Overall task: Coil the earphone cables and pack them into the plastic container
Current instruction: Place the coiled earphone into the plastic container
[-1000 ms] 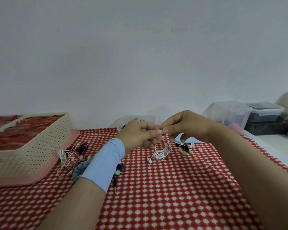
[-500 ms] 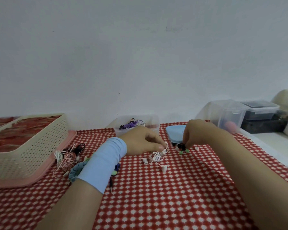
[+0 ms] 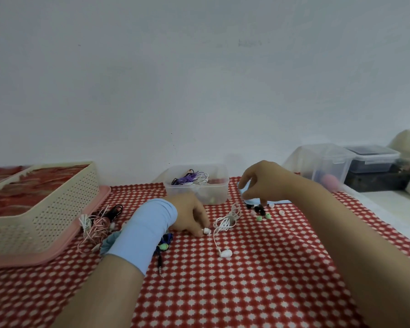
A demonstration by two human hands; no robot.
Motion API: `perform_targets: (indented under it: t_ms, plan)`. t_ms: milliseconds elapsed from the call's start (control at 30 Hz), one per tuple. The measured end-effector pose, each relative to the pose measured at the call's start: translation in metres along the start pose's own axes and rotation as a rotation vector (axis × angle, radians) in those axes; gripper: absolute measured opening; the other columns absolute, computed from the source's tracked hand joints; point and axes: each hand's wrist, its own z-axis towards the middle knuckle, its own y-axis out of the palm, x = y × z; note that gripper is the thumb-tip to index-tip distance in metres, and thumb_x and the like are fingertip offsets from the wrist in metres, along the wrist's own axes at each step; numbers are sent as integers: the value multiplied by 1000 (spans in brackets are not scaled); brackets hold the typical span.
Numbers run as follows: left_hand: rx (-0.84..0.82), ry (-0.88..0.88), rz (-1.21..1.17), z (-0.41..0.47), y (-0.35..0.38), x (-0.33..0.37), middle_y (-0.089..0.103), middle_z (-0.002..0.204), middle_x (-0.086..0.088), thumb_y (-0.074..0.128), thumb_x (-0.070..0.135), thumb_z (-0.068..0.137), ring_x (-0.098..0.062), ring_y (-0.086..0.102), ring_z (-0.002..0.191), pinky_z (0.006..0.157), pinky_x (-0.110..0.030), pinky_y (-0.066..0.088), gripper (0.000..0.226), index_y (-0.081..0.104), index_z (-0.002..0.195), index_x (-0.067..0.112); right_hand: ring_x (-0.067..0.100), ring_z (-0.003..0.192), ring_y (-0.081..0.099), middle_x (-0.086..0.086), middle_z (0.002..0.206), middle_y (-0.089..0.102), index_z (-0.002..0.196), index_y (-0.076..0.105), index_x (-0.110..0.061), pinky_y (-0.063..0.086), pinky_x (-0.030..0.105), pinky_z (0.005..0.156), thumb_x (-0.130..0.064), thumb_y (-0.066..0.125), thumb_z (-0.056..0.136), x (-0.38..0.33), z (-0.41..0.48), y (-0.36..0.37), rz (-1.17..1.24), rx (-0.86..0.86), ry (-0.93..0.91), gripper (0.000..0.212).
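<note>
L hand (image 3: 191, 216) is pinched on one white earbud (image 3: 207, 231), low on the desk (image 3: 246, 292); R hand (image 3: 263, 183) hangs loose-fingered over the ear tips (image 3: 260, 210), nothing seen held; white earphone cable (image 3: 225, 221) lies half-bunched betw. them, 2nd bud (image 3: 225, 253) trailing nearer. Probably best: both buds gathered first; loops kept even & slack; tail tucked in before the coil is dropped into the plastic container (image 3: 219, 195) just behind.

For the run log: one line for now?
left hand pinches white earbud | right hand over ear tips | cable loose on cloth
</note>
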Motion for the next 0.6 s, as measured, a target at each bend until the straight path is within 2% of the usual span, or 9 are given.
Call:
perform_targets:
  t_ms: [133, 200, 267, 400, 533, 600]
  plan:
    - [90, -10, -203, -3, -2, -7, 74, 88, 11, 76, 23, 83, -11, 71, 80, 68, -21, 58, 11, 76, 94, 27, 15, 56, 68, -8, 77, 77, 86, 81, -23, 52, 22, 54, -20, 79, 85, -13, -3, 11, 200, -29, -59, 4]
    - [131, 2, -350, -5, -5, -8, 77, 86, -1, 76, 15, 83, -19, 74, 83, 70, -28, 61, 11, 75, 93, 19, 17, 55, 64, -15, 69, 74, 87, 81, -16, 49, 26, 49, -17, 78, 87, -18, -5, 16, 298, -41, -65, 3]
    - [167, 35, -491, -7, -6, -7, 77, 84, -6, 75, 8, 84, -17, 74, 80, 66, -26, 60, 13, 73, 96, 12, 17, 54, 64, -22, 65, 71, 90, 79, -9, 45, 26, 47, -13, 76, 89, -22, -6, 20, 385, -50, -61, 5]
    - [239, 104, -698, -5, -4, -5, 76, 84, -6, 75, 8, 84, -13, 69, 71, 58, -24, 55, 16, 72, 100, 10, 14, 54, 63, -3, 68, 75, 90, 80, -10, 42, 22, 44, -12, 77, 87, -27, -8, 24, 497, -54, -35, 4]
    - [307, 130, -1008, -1, -1, -6, 70, 86, -13, 70, 8, 88, -17, 66, 72, 55, -25, 53, 17, 71, 104, 4, 13, 56, 62, 5, 91, 79, 97, 81, -12, 42, 21, 44, -16, 71, 94, -29, -9, 23, 620, -65, -7, 11]
    - [354, 133, -1100, 1, 0, -5, 74, 96, -13, 68, 9, 89, -19, 68, 75, 52, -24, 52, 16, 69, 104, 4, 13, 58, 61, 6, 94, 79, 101, 81, -15, 42, 21, 44, -13, 68, 96, -29, -10, 22, 659, -61, -6, 15]
